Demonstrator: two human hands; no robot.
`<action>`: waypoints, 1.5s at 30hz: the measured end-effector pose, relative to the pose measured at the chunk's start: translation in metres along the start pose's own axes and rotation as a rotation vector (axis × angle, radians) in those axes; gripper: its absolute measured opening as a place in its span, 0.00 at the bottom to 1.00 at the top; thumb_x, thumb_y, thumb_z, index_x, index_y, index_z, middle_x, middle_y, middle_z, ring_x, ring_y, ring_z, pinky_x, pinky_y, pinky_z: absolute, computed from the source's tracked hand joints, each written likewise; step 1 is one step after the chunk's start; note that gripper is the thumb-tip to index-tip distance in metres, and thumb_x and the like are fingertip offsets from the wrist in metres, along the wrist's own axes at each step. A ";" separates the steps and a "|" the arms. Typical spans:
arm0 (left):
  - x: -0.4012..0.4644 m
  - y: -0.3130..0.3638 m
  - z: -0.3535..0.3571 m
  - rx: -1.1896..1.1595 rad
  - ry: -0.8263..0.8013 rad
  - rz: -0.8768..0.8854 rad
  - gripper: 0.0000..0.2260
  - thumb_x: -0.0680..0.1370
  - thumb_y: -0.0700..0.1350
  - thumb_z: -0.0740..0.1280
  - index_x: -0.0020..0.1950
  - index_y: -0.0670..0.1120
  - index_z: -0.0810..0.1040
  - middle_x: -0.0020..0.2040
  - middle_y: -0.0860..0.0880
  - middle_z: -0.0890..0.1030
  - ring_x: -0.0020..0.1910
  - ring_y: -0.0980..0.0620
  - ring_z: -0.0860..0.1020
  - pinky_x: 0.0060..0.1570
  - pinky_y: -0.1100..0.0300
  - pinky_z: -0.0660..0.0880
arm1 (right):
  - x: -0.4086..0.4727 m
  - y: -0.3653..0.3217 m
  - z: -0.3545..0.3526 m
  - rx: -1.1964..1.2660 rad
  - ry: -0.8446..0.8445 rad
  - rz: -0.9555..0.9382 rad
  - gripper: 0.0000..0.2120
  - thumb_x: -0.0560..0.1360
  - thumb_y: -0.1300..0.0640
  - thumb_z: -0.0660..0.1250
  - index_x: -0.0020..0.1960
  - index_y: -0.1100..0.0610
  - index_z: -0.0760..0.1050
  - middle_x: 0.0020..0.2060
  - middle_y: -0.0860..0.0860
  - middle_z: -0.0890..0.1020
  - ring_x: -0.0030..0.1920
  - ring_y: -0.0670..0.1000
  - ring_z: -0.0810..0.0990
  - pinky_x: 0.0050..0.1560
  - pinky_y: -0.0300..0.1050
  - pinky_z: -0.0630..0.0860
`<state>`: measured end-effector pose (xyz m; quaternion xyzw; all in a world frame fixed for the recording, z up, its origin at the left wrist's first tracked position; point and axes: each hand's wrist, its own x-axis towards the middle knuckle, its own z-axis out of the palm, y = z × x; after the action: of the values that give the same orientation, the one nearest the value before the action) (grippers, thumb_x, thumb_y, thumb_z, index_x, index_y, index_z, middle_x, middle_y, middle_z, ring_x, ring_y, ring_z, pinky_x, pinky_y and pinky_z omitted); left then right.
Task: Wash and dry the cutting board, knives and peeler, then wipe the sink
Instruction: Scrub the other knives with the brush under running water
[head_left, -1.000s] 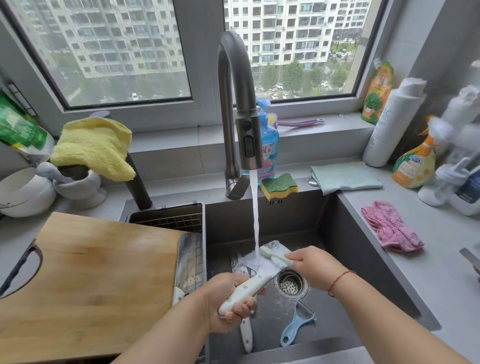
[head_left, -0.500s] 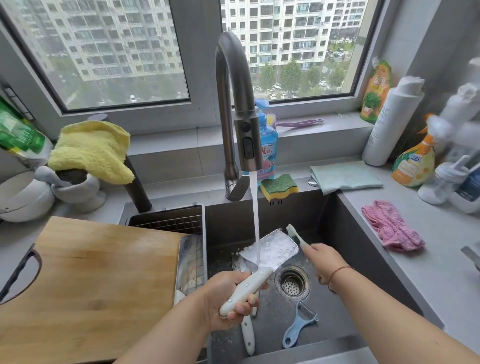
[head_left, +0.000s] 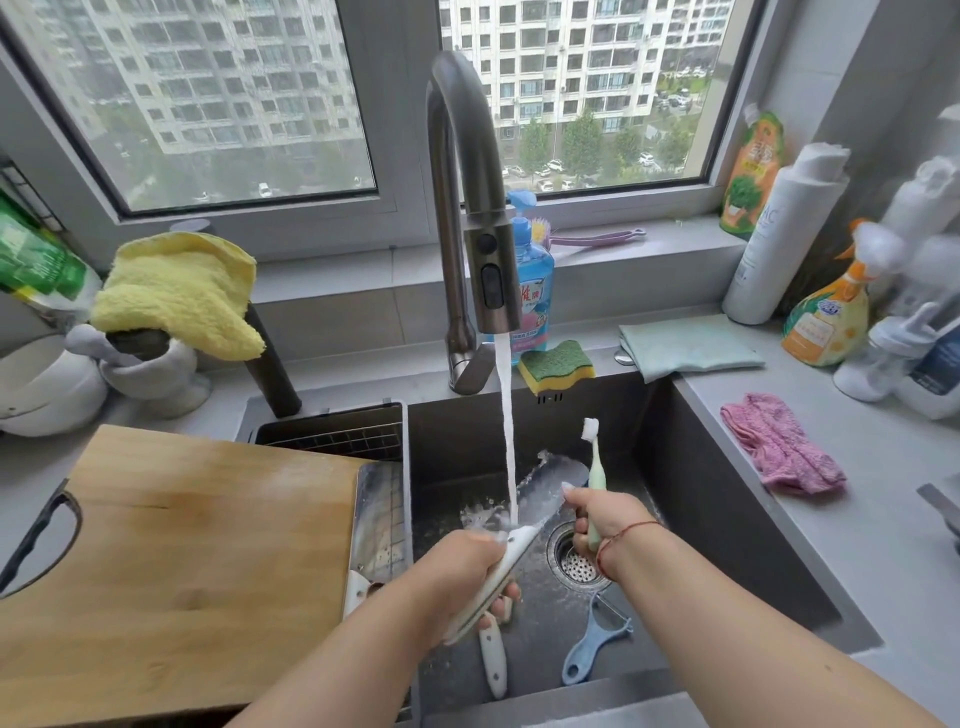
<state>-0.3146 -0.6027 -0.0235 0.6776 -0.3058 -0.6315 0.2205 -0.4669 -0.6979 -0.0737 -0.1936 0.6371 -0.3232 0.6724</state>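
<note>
The left hand (head_left: 467, 566) grips the knife (head_left: 524, 514) under the running water (head_left: 506, 431) for rinsing; the right hand (head_left: 602, 519) holds the brush (head_left: 593, 467) upright, clear of the blade.

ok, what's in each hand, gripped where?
Left hand grips the knife by its white handle; right hand grips the toothbrush by its lower handle.

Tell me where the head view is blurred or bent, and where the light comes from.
Head view: daylight enters through the window; the spray bottles at far right are smeared, as is the green packet at far left; the window frame bows from wide-angle distortion; the knife blade blurs under splashing water; the faucet is sharp.
</note>
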 end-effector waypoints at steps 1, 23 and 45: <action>0.001 0.002 0.002 0.099 0.067 0.051 0.16 0.83 0.48 0.55 0.56 0.38 0.77 0.38 0.45 0.80 0.24 0.54 0.73 0.24 0.65 0.69 | -0.002 0.000 0.000 -0.033 0.009 -0.032 0.07 0.75 0.63 0.69 0.41 0.61 0.72 0.27 0.51 0.67 0.20 0.44 0.62 0.18 0.33 0.60; 0.017 -0.005 0.012 0.211 0.154 0.181 0.14 0.76 0.47 0.71 0.57 0.44 0.72 0.41 0.44 0.81 0.27 0.54 0.72 0.23 0.66 0.66 | -0.035 -0.017 -0.047 -1.183 0.060 -0.634 0.12 0.81 0.48 0.54 0.43 0.45 0.74 0.34 0.47 0.78 0.38 0.49 0.76 0.40 0.45 0.71; 0.007 -0.006 -0.014 -0.631 -0.122 -0.050 0.16 0.83 0.45 0.56 0.59 0.33 0.72 0.35 0.42 0.74 0.25 0.52 0.72 0.17 0.64 0.69 | -0.040 0.015 -0.039 -1.021 -0.028 -0.765 0.12 0.80 0.49 0.58 0.56 0.45 0.80 0.41 0.52 0.83 0.45 0.52 0.79 0.45 0.47 0.75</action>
<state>-0.2994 -0.6039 -0.0312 0.5441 -0.0906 -0.7398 0.3854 -0.5015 -0.6544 -0.0591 -0.7078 0.5877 -0.1936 0.3408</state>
